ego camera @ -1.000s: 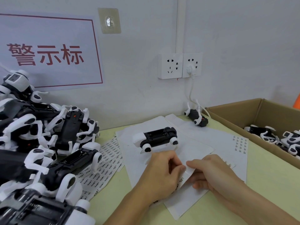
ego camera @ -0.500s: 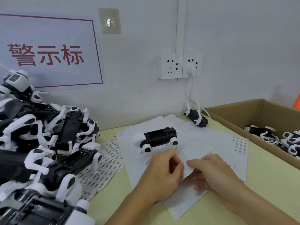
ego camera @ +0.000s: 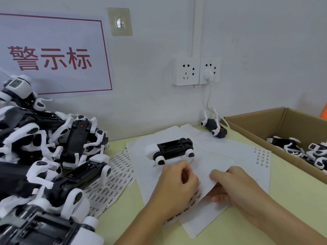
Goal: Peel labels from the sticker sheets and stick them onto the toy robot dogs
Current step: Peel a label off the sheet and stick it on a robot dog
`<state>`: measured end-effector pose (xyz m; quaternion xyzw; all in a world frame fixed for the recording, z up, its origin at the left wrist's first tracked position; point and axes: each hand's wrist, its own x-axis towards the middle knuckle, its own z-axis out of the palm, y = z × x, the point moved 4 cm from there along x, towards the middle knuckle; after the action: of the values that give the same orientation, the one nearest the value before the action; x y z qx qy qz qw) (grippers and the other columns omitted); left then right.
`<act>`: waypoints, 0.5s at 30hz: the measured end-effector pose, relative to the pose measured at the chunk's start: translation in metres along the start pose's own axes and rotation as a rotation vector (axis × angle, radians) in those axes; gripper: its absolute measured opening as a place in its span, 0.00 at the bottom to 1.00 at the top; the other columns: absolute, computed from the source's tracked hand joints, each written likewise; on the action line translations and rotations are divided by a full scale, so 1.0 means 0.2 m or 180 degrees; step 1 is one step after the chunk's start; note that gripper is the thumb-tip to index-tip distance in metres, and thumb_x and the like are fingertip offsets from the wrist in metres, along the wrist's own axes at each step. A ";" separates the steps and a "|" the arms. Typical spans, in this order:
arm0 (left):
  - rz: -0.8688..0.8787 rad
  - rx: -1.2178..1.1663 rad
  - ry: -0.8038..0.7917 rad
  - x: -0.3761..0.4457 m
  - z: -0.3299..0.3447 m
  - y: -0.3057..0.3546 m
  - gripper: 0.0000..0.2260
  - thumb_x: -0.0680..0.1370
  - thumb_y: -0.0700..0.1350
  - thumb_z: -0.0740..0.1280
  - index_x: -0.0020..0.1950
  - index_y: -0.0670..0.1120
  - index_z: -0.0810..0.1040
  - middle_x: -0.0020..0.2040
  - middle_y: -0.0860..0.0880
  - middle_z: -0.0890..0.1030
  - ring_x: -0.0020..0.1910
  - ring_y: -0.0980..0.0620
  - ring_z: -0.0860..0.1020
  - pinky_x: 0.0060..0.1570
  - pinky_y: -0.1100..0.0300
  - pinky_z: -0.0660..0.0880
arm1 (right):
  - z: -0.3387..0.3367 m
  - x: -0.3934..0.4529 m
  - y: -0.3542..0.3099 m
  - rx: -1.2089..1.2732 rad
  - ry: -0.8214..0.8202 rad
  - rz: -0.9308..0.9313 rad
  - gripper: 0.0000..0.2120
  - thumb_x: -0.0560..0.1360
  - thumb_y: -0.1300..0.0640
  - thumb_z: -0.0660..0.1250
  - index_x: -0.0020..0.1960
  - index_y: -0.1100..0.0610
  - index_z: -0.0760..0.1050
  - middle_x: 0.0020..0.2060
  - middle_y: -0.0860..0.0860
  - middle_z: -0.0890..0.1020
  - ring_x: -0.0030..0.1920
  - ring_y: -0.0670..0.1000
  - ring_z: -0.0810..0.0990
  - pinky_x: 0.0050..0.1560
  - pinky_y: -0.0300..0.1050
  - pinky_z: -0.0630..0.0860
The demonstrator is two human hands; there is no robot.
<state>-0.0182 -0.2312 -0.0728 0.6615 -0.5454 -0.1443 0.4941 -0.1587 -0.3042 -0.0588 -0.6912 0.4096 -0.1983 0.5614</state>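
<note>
While the white paper sticker sheet [ego camera: 208, 175] lies on the pale yellow-green tabletop [ego camera: 292, 197] among other sheets, both hands work on it at its near middle. The right hand [ego camera: 235, 188] has its fingers curled over a raised fold of the sheet, thumb on top, apparently lifting and steadying the paper so that a row of small printed labels [ego camera: 194, 196] is exposed. The left hand [ego camera: 177, 184] is closed with its thumb and fingertips drawn together at that row, seemingly pinching or picking at a label edge; whether a label is already free cannot be told.

Just beyond the hands, a black-and-white plastic toy robot dog [ego camera: 169, 150] lies belly-up on the papers with its battery bay facing upward, probably set there so the label can go straight onto its underside. Further printed label sheets [ego camera: 113, 175] fan out to the left, partly under a heap of black-and-white toy dogs [ego camera: 44, 151] that likely await labelling. To the right, a brown cardboard box [ego camera: 283, 124] holds more dogs, perhaps the finished ones. One small dog [ego camera: 215, 129] lies near the wall below a white double wall socket [ego camera: 196, 71], with a white cable hanging down from the socket's plug towards it.
</note>
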 end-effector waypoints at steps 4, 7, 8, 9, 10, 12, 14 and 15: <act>0.0025 -0.0164 -0.0118 0.00 0.00 0.00 0.07 0.74 0.53 0.64 0.40 0.52 0.74 0.30 0.53 0.75 0.30 0.59 0.70 0.33 0.63 0.69 | -0.02 0.02 0.00 0.0034 0.0079 -0.0002 0.12 0.76 0.62 0.61 0.48 0.67 0.82 0.41 0.58 0.87 0.46 0.64 0.85 0.45 0.50 0.79; 0.0129 -0.0077 -0.0351 -0.01 0.01 0.01 0.02 0.75 0.50 0.67 0.47 0.56 0.77 0.31 0.54 0.75 0.31 0.58 0.71 0.36 0.62 0.72 | -0.02 0.02 0.01 0.0023 0.0121 -0.0005 0.13 0.76 0.62 0.61 0.50 0.69 0.80 0.40 0.59 0.87 0.43 0.62 0.86 0.49 0.54 0.79; 0.0170 -0.0039 -0.0385 -0.01 0.02 0.01 0.04 0.76 0.47 0.67 0.48 0.56 0.77 0.31 0.55 0.74 0.31 0.58 0.72 0.36 0.60 0.73 | -0.02 0.02 0.01 0.0021 0.0102 -0.0008 0.13 0.76 0.62 0.61 0.50 0.69 0.80 0.40 0.59 0.87 0.43 0.61 0.86 0.48 0.53 0.79; 0.0190 -0.0021 -0.0398 -0.01 0.01 0.01 0.05 0.76 0.45 0.66 0.48 0.56 0.78 0.31 0.55 0.74 0.31 0.57 0.72 0.37 0.59 0.73 | -0.01 0.02 0.01 0.0020 0.0082 -0.0004 0.13 0.76 0.62 0.60 0.50 0.69 0.80 0.40 0.59 0.87 0.43 0.61 0.86 0.47 0.51 0.79; 0.0194 -0.0017 -0.0399 -0.01 0.01 0.02 0.06 0.76 0.44 0.65 0.47 0.56 0.78 0.31 0.56 0.74 0.31 0.57 0.72 0.36 0.59 0.72 | -0.01 0.03 0.01 0.0025 0.0070 0.0002 0.13 0.76 0.62 0.60 0.50 0.68 0.80 0.40 0.58 0.87 0.43 0.60 0.86 0.45 0.50 0.79; 0.0183 -0.0017 -0.0393 -0.01 0.01 0.02 0.07 0.75 0.43 0.63 0.46 0.54 0.79 0.30 0.56 0.73 0.30 0.58 0.71 0.34 0.62 0.70 | -0.02 0.03 0.01 0.0038 0.0070 0.0003 0.13 0.76 0.62 0.60 0.50 0.68 0.80 0.40 0.58 0.87 0.42 0.59 0.86 0.44 0.48 0.79; 0.0164 -0.0015 -0.0398 -0.01 0.01 0.03 0.07 0.73 0.44 0.62 0.45 0.51 0.79 0.30 0.56 0.73 0.30 0.58 0.70 0.33 0.65 0.68 | -0.02 0.03 0.02 0.0033 0.0101 0.0018 0.12 0.76 0.61 0.61 0.49 0.68 0.80 0.39 0.58 0.87 0.40 0.58 0.86 0.44 0.49 0.79; 0.0157 -0.0008 -0.0404 -0.01 0.01 0.03 0.07 0.73 0.44 0.62 0.43 0.50 0.79 0.30 0.56 0.73 0.30 0.58 0.69 0.33 0.65 0.68 | -0.03 0.03 0.02 0.0034 0.0113 0.0025 0.12 0.76 0.62 0.60 0.48 0.67 0.81 0.39 0.58 0.87 0.39 0.57 0.86 0.43 0.48 0.79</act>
<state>-0.0237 -0.2300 -0.0690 0.6367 -0.5916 -0.1744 0.4628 -0.1599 -0.3129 -0.0614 -0.6829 0.4211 -0.2106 0.5585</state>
